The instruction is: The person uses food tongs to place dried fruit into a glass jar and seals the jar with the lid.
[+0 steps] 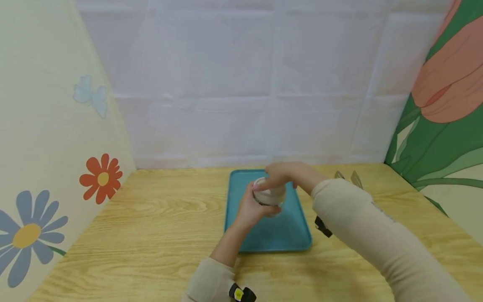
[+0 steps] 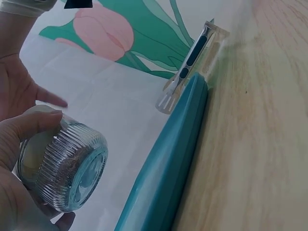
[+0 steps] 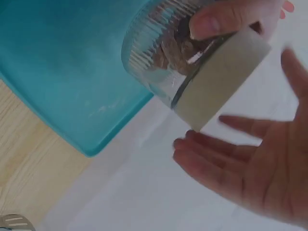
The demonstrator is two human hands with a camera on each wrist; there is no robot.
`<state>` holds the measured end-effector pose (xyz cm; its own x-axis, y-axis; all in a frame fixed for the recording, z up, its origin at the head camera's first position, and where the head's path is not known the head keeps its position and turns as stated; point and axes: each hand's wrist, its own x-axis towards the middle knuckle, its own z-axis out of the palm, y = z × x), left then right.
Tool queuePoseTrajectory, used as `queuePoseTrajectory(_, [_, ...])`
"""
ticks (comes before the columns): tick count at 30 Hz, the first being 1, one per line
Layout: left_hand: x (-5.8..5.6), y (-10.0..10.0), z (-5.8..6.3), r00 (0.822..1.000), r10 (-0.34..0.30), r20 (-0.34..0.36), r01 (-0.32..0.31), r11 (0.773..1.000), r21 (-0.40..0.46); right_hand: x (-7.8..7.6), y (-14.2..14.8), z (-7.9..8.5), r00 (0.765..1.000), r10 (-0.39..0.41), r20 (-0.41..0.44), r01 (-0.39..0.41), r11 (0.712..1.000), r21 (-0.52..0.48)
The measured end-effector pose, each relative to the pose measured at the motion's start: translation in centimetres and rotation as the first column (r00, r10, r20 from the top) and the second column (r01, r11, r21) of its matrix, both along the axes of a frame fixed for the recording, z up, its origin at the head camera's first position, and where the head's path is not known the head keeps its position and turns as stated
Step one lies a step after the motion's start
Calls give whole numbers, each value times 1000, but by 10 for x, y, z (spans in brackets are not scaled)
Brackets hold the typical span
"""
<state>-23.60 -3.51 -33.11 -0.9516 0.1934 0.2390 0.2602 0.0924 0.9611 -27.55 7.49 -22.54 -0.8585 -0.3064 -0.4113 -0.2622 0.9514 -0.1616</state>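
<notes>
My left hand (image 1: 250, 209) grips a ribbed clear glass jar (image 2: 74, 166) around its side, thumb on one side and fingers on the other. Brown pieces show through the glass in the right wrist view, and a pale cream lid (image 3: 221, 79) covers the mouth. The jar is held tilted above a teal tray (image 1: 277, 235). Over the lid is my right hand (image 1: 281, 176); its fingers (image 3: 216, 168) are extended, with fingertips right at the lid's edge and the palm apart from it.
Metal tongs (image 2: 192, 55) with dark handle grips and slotted ends lie beyond the tray on the right, partly behind my right sleeve (image 1: 347, 205) in the head view. A white cloth (image 1: 241, 105) hangs behind the wooden table (image 1: 170, 226), with flower-printed panels at both sides.
</notes>
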Motion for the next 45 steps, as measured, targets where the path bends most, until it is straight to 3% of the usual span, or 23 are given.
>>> queuePoseTrajectory(3, [-7, -1, -9, 1000, 10, 9, -10, 1000, -18, 1, 4, 2, 991, 135, 18, -134, 989, -58])
queuePoseTrajectory(5, [-8, -1, -9, 1000, 4, 6, -4, 1000, -22, 2, 3, 1, 979, 203, 3, -203, 979, -35])
queuePoseTrajectory(8, [-9, -1, -9, 1000, -3, -3, 3, 1000, -28, 2, 0, -1, 975, 222, -10, -222, 975, -1])
queuePoseTrajectory(13, [-8, -1, -7, 1000, -16, 5, 16, 1000, -11, 3, 1, -1, 984, 180, -14, -180, 982, -49])
queuePoseTrajectory(17, [1, 0, 3, 999, -42, 28, 42, 999, -5, 3, 3, 0, 989, 149, -20, -150, 986, -76])
queuePoseTrajectory(22, [9, 1, 12, 1000, -30, 2, 30, 999, -13, 4, 5, 0, 990, 136, -41, -139, 986, -92])
queuePoseTrajectory(31, [-8, 3, -10, 1000, 19, -7, -20, 999, -36, 3, 5, -5, 994, 88, -69, -95, 989, -117])
queuePoseTrajectory(39, [-8, 4, -12, 1000, 21, -20, -22, 999, -35, 3, 7, -8, 995, 64, -82, -76, 985, -155])
queuePoseTrajectory(45, [-8, 3, -12, 999, 35, -15, -35, 999, -30, 5, 9, -10, 989, 108, -98, -124, 977, -173])
